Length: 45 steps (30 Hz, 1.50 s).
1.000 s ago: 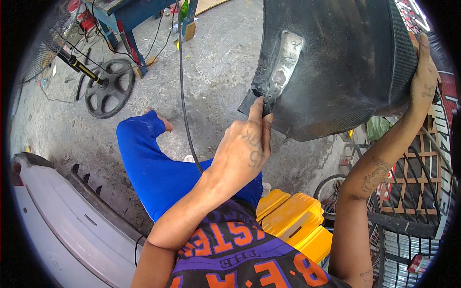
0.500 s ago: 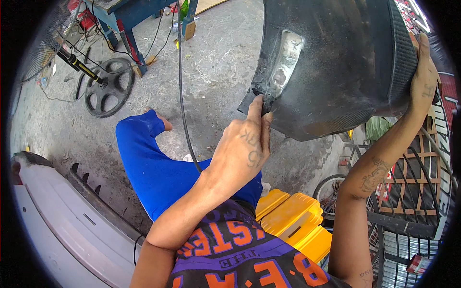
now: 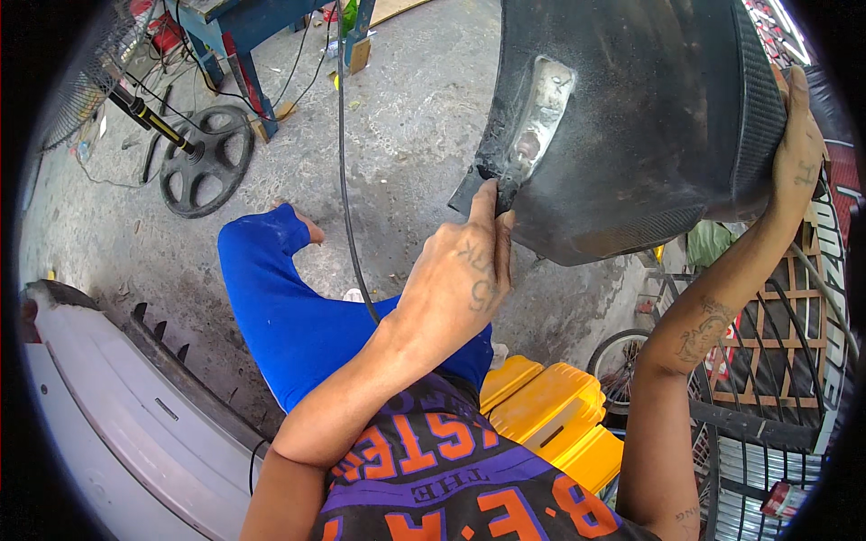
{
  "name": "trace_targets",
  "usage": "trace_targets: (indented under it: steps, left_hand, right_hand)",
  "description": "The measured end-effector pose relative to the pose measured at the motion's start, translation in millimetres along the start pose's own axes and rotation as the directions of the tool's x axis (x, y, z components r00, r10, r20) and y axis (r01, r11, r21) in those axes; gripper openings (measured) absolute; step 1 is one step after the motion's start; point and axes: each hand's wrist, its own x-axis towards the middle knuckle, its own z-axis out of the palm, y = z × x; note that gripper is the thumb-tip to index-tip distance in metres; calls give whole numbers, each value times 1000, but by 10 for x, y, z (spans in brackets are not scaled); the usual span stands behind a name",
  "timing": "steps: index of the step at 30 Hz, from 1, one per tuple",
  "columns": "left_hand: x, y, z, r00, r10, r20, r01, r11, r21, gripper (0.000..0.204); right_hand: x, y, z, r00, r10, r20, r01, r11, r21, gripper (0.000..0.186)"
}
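A large black panel (image 3: 622,126) with textured edges fills the upper right, bearing a pale, worn elongated patch (image 3: 544,104) near its left edge. My left hand (image 3: 456,279) is at the dark, rough lower-left corner (image 3: 469,194) below that patch, index finger and thumb pressed together on it; what lies under the fingertips is hidden. My right hand (image 3: 796,153) grips the panel's right edge with fingers partly behind it.
A fan's wheel-shaped base (image 3: 206,180) and blue bench (image 3: 221,41) stand at upper left, near a hanging cable (image 3: 345,207). A white bumper-like part (image 3: 117,397) lies lower left, yellow plastic cases (image 3: 559,424) below, black metal racks (image 3: 767,361) right.
The panel has shifted very slightly to the right, along with my left fingers. Both hands keep the same hold.
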Motion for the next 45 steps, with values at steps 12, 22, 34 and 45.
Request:
trace_targets:
  steps: [12, 22, 34, 45]
  left_hand:
    - [-11, -45, 23, 998, 38, -53, -38, 999, -16, 33]
    - [-10, -35, 25, 999, 29, -35, -30, 1000, -5, 33]
    - [8, -6, 30, 998, 31, -52, -33, 999, -25, 34]
    - [-22, -23, 24, 1000, -8, 0, 8, 998, -65, 36]
  right_hand:
    - [-24, -146, 22, 998, 64, -16, -63, 996, 60, 67]
    - [-34, -118, 21, 999, 20, -33, -18, 997, 78, 62]
    - [-5, 35, -15, 996, -86, 4, 86, 992, -87, 59]
    - [26, 139, 53, 968, -248, -38, 248, 969, -14, 44]
